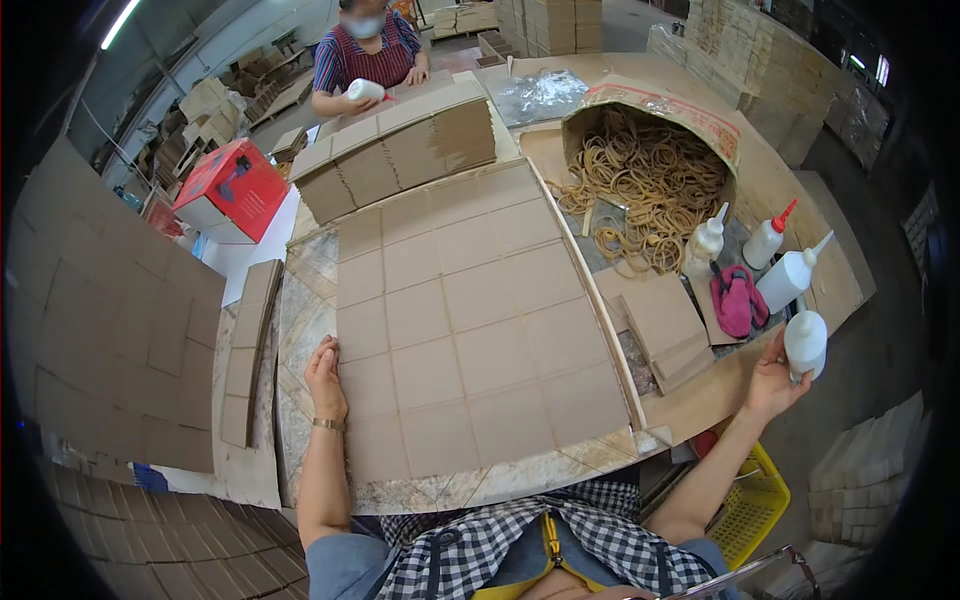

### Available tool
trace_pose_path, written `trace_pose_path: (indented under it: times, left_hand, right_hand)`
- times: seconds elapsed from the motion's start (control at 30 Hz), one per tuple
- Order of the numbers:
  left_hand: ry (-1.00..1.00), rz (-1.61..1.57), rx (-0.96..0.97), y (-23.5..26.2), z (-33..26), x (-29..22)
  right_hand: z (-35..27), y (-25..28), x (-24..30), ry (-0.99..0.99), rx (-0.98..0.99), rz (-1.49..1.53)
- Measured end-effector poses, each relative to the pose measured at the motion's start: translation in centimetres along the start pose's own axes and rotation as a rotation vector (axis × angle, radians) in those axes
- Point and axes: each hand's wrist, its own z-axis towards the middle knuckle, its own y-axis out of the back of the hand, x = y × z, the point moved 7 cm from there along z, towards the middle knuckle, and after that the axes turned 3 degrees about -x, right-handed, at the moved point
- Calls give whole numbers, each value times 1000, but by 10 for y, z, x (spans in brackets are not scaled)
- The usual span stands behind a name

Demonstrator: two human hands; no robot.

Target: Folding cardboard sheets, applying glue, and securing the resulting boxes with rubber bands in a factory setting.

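Observation:
A white squeeze bottle [805,345] is gripped in my right hand [773,385], raised beyond the table's right edge. My left hand [325,380] rests at the left edge of a layer of flat brown boards [480,330], its fingers loosely bent against that edge and holding nothing I can see. These boards lie side by side in a grid, with thin pale lines running across them, on a worn tabletop [300,300]. Along their right side runs a narrow wooden strip [590,290].
At the far end stands a long brown block of stacked boards [400,150]; a person behind it holds another white bottle [366,90]. To the right are a sack of rubber bands [650,170], several glue bottles [785,280], a pink cloth [738,302] and loose boards [665,325]. A red box [235,190] sits left.

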Motion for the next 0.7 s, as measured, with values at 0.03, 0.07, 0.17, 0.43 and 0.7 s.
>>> trace_pose_path:
  times: [0.03,0.07,0.17,0.43,0.7]
  left_hand:
    - [42,-36,-14,4,0,1]
    - [83,-71,-29,8,0,1]
    - [-15,66,70,-5,1,-5]
    - [141,94,159,-27,-10,-9]
    - [-448,783,369,-45,-52,-51]
  right_hand:
    - [-10,-11,-1,5,-4,-57]
    - [-19,-21,-2,8,-7,-113]
    - [-40,-35,-7,12,25,-150]
    - [-63,-84,-51,-26,-16,-189]
    - [-83,-99,-107,-157,68,-158]
